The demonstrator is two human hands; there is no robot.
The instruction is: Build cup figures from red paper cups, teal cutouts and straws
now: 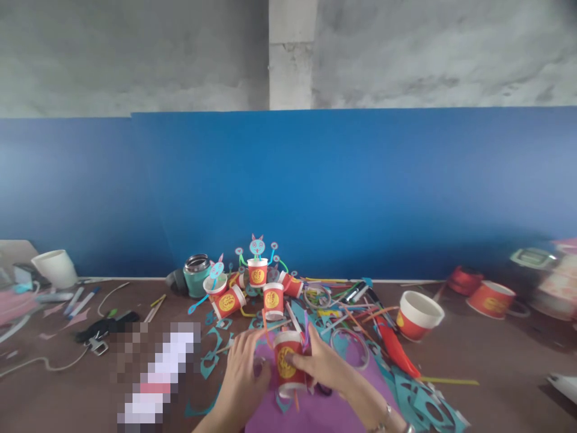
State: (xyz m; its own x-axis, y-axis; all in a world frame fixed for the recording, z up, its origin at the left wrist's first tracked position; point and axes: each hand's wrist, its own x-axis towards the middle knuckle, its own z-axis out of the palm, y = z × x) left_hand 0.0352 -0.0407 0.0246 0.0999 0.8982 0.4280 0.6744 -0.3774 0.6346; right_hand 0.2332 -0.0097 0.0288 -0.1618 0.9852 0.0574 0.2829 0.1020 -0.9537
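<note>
My right hand (325, 359) is wrapped round a red and white paper cup (288, 355) with a yellow emblem, its thumb pressed on the front. Orange and purple pipe cleaners (307, 329) stick up at the cup's sides, and a thin orange piece pokes out below it. Just left of the cup is my left hand (243, 370), fingers stretched and thumb apart, with no grip on it that I can see. Beneath both lies a purple sheet (265, 415). Behind them, a cup with a blue paper cat face (257, 247) and pipe-cleaner arms stands on other red cups (273, 300).
Cut blue paper scraps (421, 400) and a red utility knife (396, 349) lie to the right, near a stack of paper cups (420, 316). A teal flask (196, 276) stands behind on the left. A blue partition (315, 192) closes off the table's back.
</note>
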